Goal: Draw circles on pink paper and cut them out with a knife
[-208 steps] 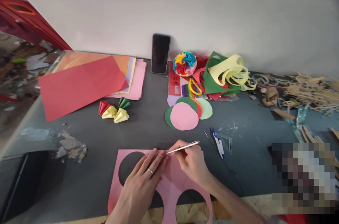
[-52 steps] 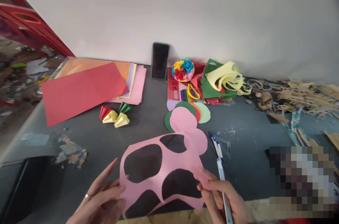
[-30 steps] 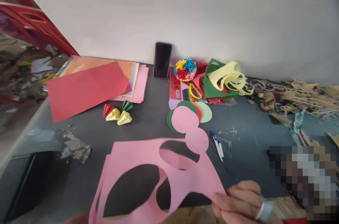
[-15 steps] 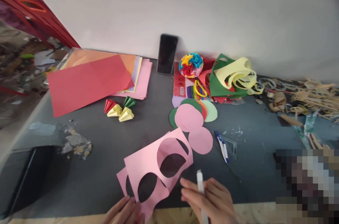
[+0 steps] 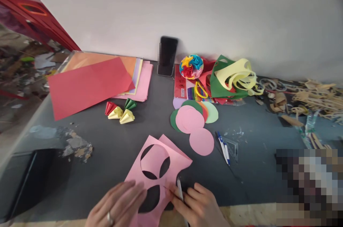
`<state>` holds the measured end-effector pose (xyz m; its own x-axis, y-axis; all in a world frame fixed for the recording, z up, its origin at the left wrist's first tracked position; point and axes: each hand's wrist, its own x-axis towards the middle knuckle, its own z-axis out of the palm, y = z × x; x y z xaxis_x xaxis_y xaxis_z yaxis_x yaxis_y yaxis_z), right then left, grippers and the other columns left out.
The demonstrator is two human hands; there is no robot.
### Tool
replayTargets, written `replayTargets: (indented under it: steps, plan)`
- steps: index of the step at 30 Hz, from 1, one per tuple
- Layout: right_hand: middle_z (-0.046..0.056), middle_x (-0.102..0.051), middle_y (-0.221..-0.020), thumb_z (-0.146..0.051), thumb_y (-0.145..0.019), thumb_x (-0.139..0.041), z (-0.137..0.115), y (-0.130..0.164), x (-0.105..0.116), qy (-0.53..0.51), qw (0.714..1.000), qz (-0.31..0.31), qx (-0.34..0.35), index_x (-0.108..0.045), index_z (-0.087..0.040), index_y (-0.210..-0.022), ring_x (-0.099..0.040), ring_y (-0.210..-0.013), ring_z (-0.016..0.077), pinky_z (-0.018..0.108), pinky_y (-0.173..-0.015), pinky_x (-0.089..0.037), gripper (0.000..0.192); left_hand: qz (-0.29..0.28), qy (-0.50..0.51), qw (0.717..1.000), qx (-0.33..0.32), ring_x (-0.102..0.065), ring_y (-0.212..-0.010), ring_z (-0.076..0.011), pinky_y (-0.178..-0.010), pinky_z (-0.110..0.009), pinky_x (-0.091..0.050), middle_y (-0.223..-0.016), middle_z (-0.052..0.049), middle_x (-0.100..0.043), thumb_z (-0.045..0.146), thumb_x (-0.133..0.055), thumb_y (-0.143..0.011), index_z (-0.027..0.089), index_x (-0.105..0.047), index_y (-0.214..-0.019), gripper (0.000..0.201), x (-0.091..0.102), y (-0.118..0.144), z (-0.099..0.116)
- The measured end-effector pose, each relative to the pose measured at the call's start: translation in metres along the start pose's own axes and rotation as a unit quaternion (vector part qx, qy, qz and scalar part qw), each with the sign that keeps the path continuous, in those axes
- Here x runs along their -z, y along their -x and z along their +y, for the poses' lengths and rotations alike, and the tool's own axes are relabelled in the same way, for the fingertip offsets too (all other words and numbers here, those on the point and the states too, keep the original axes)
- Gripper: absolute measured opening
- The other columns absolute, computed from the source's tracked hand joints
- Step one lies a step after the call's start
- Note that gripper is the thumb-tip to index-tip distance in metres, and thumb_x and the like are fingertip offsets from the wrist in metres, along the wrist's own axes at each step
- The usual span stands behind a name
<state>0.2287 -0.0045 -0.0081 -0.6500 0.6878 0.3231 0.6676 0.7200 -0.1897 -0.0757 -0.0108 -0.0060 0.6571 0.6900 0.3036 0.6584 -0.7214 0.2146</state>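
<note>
We find the pink sheet with round cut-outs (image 5: 157, 168) folded over on itself and lying on the dark table (image 5: 112, 148) at its near edge, just in front of us. We judge it very light, limp and easily creased; the narrow bridges of paper between the holes look liable to tear if pulled, so we judge it best taken at the solid outer margins or pressed flat with a broad palm rather than pinched at a bridge. The left hand (image 5: 118, 207), a ring on one finger, rests flat and spread on the sheet's near left part. The right hand (image 5: 199, 207) is closed around a slim white pen-like tool (image 5: 180, 193), its fingertips touching the sheet's near right edge; we cannot tell what kind of tool it is. Just beyond the sheet lies a loose pink paper disc (image 5: 201, 141), and behind it a fanned stack of coloured discs (image 5: 193, 116). A blue-and-white pen (image 5: 223, 144) lies to the right. Further back are folded paper cones (image 5: 120, 110), a pile of coloured sheets (image 5: 102, 77) and a phone (image 5: 167, 56) leaning on the wall.
</note>
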Motion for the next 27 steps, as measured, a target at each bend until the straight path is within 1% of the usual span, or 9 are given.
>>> replayTargets:
  steps: [2,5,8,12,14,17,20,23,27]
  plan:
    - [0.001,-0.081,-0.113,-0.013,-0.101,-0.047,0.0,0.0,0.002,0.002,1.0,-0.01,0.002,-0.076,-0.023,-0.113,-0.068,-0.059,0.0111,0.029,-0.047,-0.049,0.033,-0.038,-0.047,0.997,0.042,-0.057,-0.14,-0.0189,-0.117,-0.034,-0.049,-0.147,0.0,-0.065,0.019,-0.048,-0.098,0.025,-0.051,-0.149,0.052,0.002,-0.006,-0.016]
    - [0.0,-0.079,-0.119,-0.011,-0.095,-0.055,0.001,-0.002,0.01,0.019,0.999,-0.019,0.039,-0.078,-0.025,-0.109,-0.071,-0.062,0.0101,0.025,-0.047,-0.053,0.03,-0.083,-0.093,0.992,-0.003,-0.055,-0.142,-0.022,-0.124,-0.041,-0.042,-0.154,-0.001,-0.059,0.025,-0.051,-0.096,0.024,-0.046,-0.152,0.057,-0.003,-0.01,-0.031]
    - [0.002,-0.081,-0.112,-0.005,-0.092,-0.052,0.002,-0.005,0.018,0.045,0.998,-0.004,0.042,-0.079,-0.024,-0.106,-0.07,-0.057,0.0122,0.026,-0.044,-0.054,0.036,-0.087,-0.083,0.992,-0.029,-0.056,-0.141,-0.0235,-0.125,-0.04,-0.039,-0.153,-0.006,-0.059,0.027,-0.056,-0.091,0.018,-0.047,-0.152,0.063,-0.008,-0.01,-0.03]
    - [0.004,-0.082,-0.106,-0.003,-0.091,-0.045,0.002,-0.003,0.02,0.045,0.999,0.021,0.019,-0.078,-0.019,-0.109,-0.074,-0.059,0.0145,0.027,-0.047,-0.056,0.041,-0.094,-0.064,0.993,-0.017,-0.056,-0.141,-0.0214,-0.123,-0.036,-0.041,-0.153,-0.002,-0.059,0.011,-0.055,-0.08,0.023,-0.049,-0.151,0.072,-0.01,-0.005,-0.024]
    - [0.002,-0.082,-0.107,-0.003,-0.089,-0.042,0.001,0.002,0.015,0.022,0.998,0.047,-0.028,-0.076,-0.022,-0.111,-0.078,-0.068,0.0159,0.027,-0.055,-0.06,0.045,-0.094,-0.055,0.994,-0.025,-0.055,-0.142,-0.022,-0.122,-0.036,-0.042,-0.154,-0.001,-0.059,0.016,-0.054,-0.084,0.024,-0.051,-0.15,0.067,-0.009,-0.003,-0.028]
    - [-0.002,-0.083,-0.097,-0.003,-0.085,-0.039,0.001,0.01,0.005,-0.078,0.979,0.097,-0.159,-0.074,-0.028,-0.104,-0.08,-0.078,0.0175,0.029,-0.07,-0.066,0.047,-0.089,-0.038,0.995,-0.037,-0.051,-0.145,-0.0187,-0.122,-0.035,-0.041,-0.154,0.003,-0.059,0.022,-0.049,-0.095,0.029,-0.05,-0.15,0.055,-0.005,0.0,-0.036]
    - [-0.002,-0.079,-0.083,-0.012,-0.085,-0.049,0.001,0.015,-0.002,-0.209,0.932,0.126,-0.269,-0.072,-0.028,-0.098,-0.078,-0.071,0.0185,0.026,-0.063,-0.064,0.032,-0.086,-0.004,0.996,-0.029,-0.048,-0.147,-0.0148,-0.121,-0.031,-0.042,-0.151,0.006,-0.061,0.013,-0.047,-0.097,0.032,-0.051,-0.149,0.055,0.0,-0.001,-0.038]
    - [-0.001,-0.078,-0.085,-0.023,-0.082,-0.06,0.004,0.016,-0.002,-0.256,0.91,0.13,-0.298,-0.073,-0.029,-0.099,-0.077,-0.07,0.0203,0.025,-0.058,-0.063,0.022,-0.049,0.026,0.997,-0.047,-0.051,-0.145,-0.0172,-0.121,-0.034,-0.044,-0.144,0.003,-0.068,0.016,-0.052,-0.097,0.031,-0.058,-0.143,0.048,-0.001,-0.005,-0.03]
    - [-0.002,-0.079,-0.088,-0.023,-0.08,-0.059,0.006,0.015,0.002,-0.219,0.925,0.122,-0.286,-0.072,-0.032,-0.103,-0.077,-0.072,0.0213,0.027,-0.059,-0.065,0.027,-0.025,0.044,0.998,-0.043,-0.061,-0.135,-0.019,-0.116,-0.036,-0.051,-0.132,0.001,-0.075,0.032,-0.052,-0.102,0.029,-0.061,-0.14,0.04,-0.008,-0.009,-0.011]
